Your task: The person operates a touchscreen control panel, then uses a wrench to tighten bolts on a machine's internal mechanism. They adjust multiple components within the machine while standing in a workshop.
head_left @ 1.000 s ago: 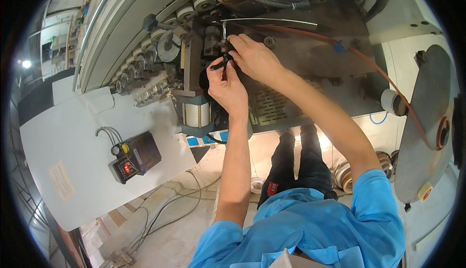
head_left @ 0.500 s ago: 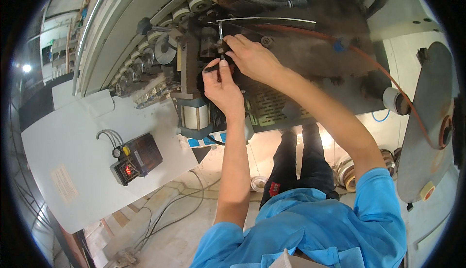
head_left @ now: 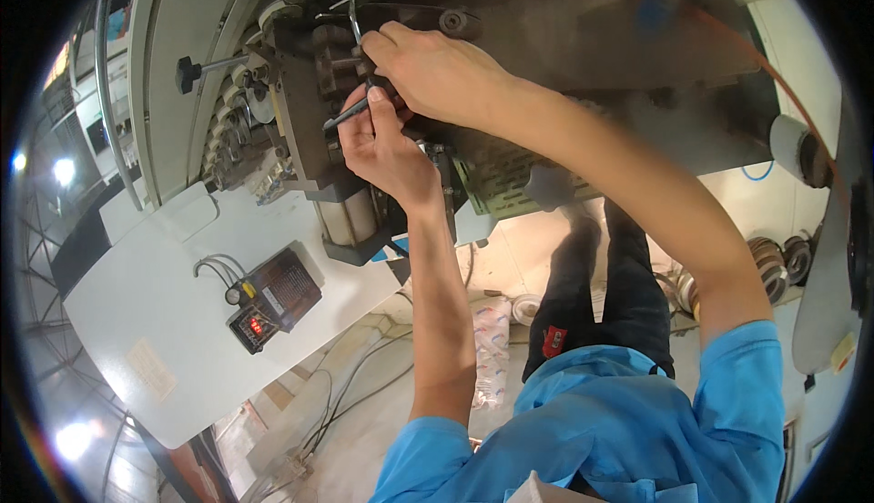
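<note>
My left hand point(head_left: 387, 152) is closed, its thumb and fingers pinching a dark thin rod point(head_left: 346, 113) that slants out to the left. Just above and to the right, my right hand point(head_left: 437, 71) is curled, with its fingertips around the lower end of a shiny metal rod point(head_left: 354, 22). Both hands are close together at a dark metal block assembly point(head_left: 332, 57) on the machine's left side. Where the fingertips meet the parts, my hands hide the detail.
A black knob on a shaft point(head_left: 188, 75) sticks out to the left of the block. A dark machine plate point(head_left: 592, 43) spreads to the right. Lower left, a small controller with a red display point(head_left: 255, 325) is on a white panel point(head_left: 137, 321). An orange-red strip point(head_left: 774, 84) runs toward a large disc.
The view has shifted, so the machine and hands appear larger and farther left. The dark rod in my left hand now shows more plainly. Both hands stay at the same block.
</note>
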`<state>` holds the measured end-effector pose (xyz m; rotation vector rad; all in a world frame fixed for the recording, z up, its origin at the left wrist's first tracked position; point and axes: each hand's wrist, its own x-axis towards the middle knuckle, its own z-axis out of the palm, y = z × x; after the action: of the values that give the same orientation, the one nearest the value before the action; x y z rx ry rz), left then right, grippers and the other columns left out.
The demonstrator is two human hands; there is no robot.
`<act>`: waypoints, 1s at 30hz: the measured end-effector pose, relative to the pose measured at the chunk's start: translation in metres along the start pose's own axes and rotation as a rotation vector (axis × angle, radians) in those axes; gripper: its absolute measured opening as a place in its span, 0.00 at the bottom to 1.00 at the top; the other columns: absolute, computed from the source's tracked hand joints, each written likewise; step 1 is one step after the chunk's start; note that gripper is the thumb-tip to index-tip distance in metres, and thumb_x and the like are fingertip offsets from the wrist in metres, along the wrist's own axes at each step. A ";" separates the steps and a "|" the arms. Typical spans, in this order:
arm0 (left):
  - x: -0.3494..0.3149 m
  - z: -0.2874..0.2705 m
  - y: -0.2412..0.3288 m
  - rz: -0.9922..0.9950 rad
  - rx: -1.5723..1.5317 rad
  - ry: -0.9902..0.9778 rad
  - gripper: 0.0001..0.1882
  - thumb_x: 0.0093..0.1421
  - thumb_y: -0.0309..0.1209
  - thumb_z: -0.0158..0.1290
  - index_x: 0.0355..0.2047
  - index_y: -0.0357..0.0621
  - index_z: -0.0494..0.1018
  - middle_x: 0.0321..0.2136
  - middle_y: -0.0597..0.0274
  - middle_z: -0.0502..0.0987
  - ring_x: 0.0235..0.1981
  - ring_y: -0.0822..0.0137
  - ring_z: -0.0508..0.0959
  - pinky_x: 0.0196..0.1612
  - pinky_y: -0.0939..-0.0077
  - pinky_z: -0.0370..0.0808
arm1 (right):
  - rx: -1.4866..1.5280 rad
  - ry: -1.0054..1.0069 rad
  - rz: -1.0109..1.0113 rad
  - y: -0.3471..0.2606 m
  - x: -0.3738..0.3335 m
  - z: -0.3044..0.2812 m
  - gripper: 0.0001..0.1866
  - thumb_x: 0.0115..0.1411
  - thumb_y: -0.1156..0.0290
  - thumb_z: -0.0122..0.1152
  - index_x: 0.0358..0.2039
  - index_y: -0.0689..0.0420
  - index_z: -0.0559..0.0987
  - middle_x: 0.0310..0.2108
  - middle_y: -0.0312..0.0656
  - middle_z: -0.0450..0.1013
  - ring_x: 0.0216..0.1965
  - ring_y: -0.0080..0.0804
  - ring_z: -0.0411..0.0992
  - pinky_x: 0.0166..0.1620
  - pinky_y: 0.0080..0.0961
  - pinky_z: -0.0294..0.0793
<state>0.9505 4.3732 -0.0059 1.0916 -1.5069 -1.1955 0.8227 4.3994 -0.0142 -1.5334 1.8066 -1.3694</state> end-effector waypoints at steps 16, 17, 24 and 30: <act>0.004 -0.008 -0.009 0.082 -0.012 -0.112 0.13 0.74 0.27 0.56 0.51 0.27 0.71 0.40 0.50 0.82 0.42 0.64 0.84 0.49 0.69 0.82 | 0.090 0.055 -0.054 0.009 -0.002 0.007 0.13 0.65 0.69 0.58 0.44 0.65 0.75 0.48 0.54 0.73 0.49 0.59 0.79 0.47 0.50 0.82; 0.005 -0.008 -0.010 0.074 -0.011 -0.112 0.13 0.74 0.27 0.56 0.51 0.27 0.71 0.41 0.50 0.82 0.42 0.63 0.84 0.49 0.69 0.82 | 0.090 0.052 -0.050 0.009 -0.002 0.006 0.13 0.65 0.69 0.58 0.45 0.65 0.75 0.48 0.54 0.73 0.49 0.59 0.78 0.47 0.50 0.82; 0.009 -0.014 -0.013 0.064 0.006 -0.102 0.14 0.74 0.28 0.57 0.50 0.28 0.71 0.42 0.50 0.82 0.42 0.64 0.84 0.49 0.69 0.83 | 0.096 0.039 -0.045 0.007 -0.001 0.004 0.14 0.65 0.69 0.58 0.46 0.65 0.74 0.49 0.53 0.73 0.50 0.59 0.78 0.47 0.50 0.82; 0.009 -0.013 -0.011 0.048 -0.048 -0.105 0.14 0.73 0.28 0.57 0.50 0.28 0.72 0.42 0.49 0.82 0.41 0.63 0.84 0.48 0.69 0.83 | 0.077 0.053 -0.039 0.007 0.001 0.005 0.17 0.64 0.66 0.65 0.44 0.68 0.78 0.49 0.57 0.75 0.49 0.60 0.81 0.46 0.48 0.85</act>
<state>0.9620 4.3602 -0.0144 0.9690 -1.5673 -1.2664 0.8231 4.3957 -0.0226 -1.5140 1.7422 -1.4938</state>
